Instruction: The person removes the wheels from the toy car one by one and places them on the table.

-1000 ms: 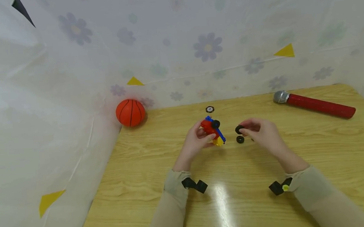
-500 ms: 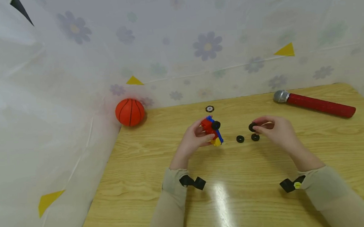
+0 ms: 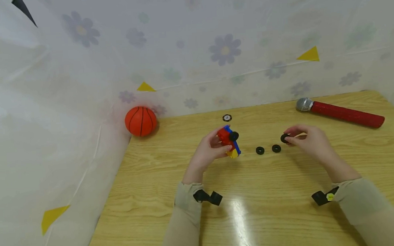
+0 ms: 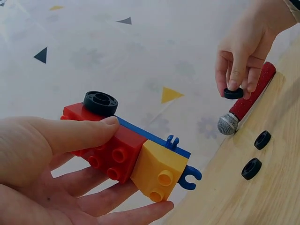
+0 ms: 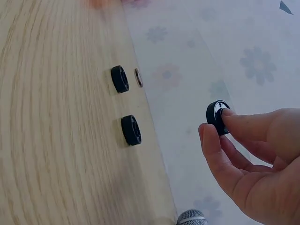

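My left hand (image 3: pixel 208 152) holds a toy car (image 4: pixel 126 154) built of red and yellow studded blocks on a blue base. One black wheel (image 4: pixel 101 103) sits on the car's side, and a blue hook sticks out past the yellow block. To the right, my right hand (image 3: pixel 308 140) pinches a loose black wheel (image 5: pixel 218 117) between thumb and fingers, above the table. Two more black wheels, a nearer one (image 3: pixel 260 150) and another (image 3: pixel 276 148), lie flat on the wood between the hands.
A small black-and-white disc (image 3: pixel 227 117) lies near the table's back edge. An orange basketball (image 3: pixel 141 121) sits at the back left corner. At the back right lies a microphone (image 3: pixel 345 114) with a red handle. A flowered sheet (image 3: pixel 192 44) hangs behind the table (image 3: pixel 148 216).
My right hand has moved to the right with the wheel, past the two wheels on the table, uncovering the farther right one. The left hand and car have barely shifted.
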Action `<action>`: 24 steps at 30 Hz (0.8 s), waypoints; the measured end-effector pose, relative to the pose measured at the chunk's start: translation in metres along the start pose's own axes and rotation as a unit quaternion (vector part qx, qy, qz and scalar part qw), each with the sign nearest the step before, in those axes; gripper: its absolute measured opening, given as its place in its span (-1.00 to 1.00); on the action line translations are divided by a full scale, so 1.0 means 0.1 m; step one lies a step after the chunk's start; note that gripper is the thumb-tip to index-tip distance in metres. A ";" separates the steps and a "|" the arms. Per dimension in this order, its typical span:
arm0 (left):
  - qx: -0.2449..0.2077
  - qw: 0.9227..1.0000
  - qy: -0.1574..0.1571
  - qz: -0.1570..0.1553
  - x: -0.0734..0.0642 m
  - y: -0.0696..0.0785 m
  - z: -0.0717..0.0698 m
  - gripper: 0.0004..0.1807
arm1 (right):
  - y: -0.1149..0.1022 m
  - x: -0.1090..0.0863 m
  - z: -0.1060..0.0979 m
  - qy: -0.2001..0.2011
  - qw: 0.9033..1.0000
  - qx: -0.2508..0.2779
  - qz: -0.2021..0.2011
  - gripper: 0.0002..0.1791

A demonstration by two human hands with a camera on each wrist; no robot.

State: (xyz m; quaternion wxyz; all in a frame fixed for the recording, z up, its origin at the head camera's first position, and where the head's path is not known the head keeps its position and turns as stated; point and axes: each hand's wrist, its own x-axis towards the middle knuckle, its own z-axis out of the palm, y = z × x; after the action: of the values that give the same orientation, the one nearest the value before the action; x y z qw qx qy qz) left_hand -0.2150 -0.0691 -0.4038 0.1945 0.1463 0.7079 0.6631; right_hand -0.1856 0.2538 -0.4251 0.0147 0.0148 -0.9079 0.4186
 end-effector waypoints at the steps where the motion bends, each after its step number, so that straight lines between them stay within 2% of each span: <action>1: 0.003 1.000 0.003 0.002 -0.01 0.01 0.00 -0.28 | 0.03 0.01 -0.01 -0.003 1.000 -0.003 0.001 -0.68; 6: 0.012 1.000 0.017 0.008 -0.03 0.03 -0.01 -0.28 | 0.16 0.05 -0.05 -0.010 1.000 -0.012 0.001 -0.65; 14: 0.021 0.999 0.027 0.019 -0.06 0.04 -0.01 -0.27 | 0.36 0.09 -0.07 -0.010 0.999 -0.044 -0.004 -0.72; 24: 0.031 0.999 0.030 0.029 -0.08 0.06 0.00 -0.28 | 0.46 0.10 -0.08 -0.039 0.998 -0.054 0.024 -0.66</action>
State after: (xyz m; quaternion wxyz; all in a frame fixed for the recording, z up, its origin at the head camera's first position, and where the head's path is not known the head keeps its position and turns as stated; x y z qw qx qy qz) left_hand -0.2082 -0.0719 -0.3974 0.1492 0.1525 0.7291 0.6502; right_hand -0.1972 0.2892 -0.4544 -0.0298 0.0090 -0.9292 0.3684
